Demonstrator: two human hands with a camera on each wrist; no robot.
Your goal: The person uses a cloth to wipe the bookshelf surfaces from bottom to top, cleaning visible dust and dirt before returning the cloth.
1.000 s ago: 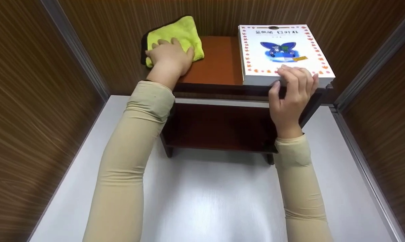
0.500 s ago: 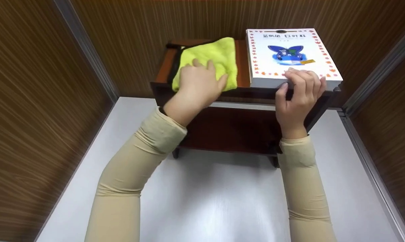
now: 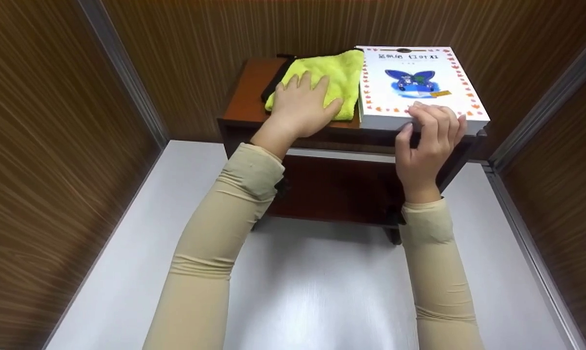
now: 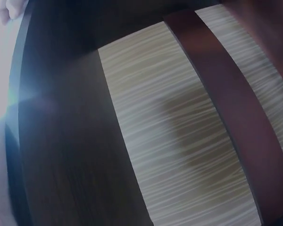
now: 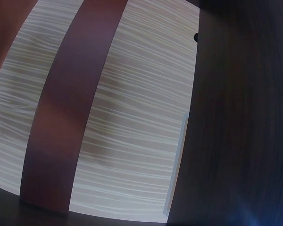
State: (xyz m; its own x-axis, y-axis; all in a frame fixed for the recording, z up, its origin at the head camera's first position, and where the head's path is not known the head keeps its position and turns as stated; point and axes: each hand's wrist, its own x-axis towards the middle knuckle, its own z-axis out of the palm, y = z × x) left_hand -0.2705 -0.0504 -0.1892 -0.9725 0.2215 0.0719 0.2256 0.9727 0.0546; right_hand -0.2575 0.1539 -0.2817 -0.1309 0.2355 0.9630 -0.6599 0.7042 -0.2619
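A folded yellow-green cloth [image 3: 339, 73] with a black edge lies on the top board of a small brown shelf [image 3: 249, 85]. My left hand [image 3: 300, 107] rests palm down on it, fingers spread and straight. The cloth's right edge meets a thick white book [image 3: 375, 90] with a blue butterfly on its cover. At the book's near edge, my right hand [image 3: 431, 141] curls its fingers over the cover, with the thumb against the front side. Both wrist views mainly show the shelf from beneath, including a reddish-brown crossbar [image 4: 236, 103], and most of each hand is hidden there.
Below the top board is a lower dark red shelf board [image 3: 336, 189]. The unit stands on a white surface [image 3: 317, 287] against a wood-grain back wall [image 3: 200, 58]. Wood-grain side panels [image 3: 54, 170] close in on both sides.
My left hand has slid the cloth rightward along the top board until it reaches the book, baring the board's left end. The right hand stays at the book's near edge.
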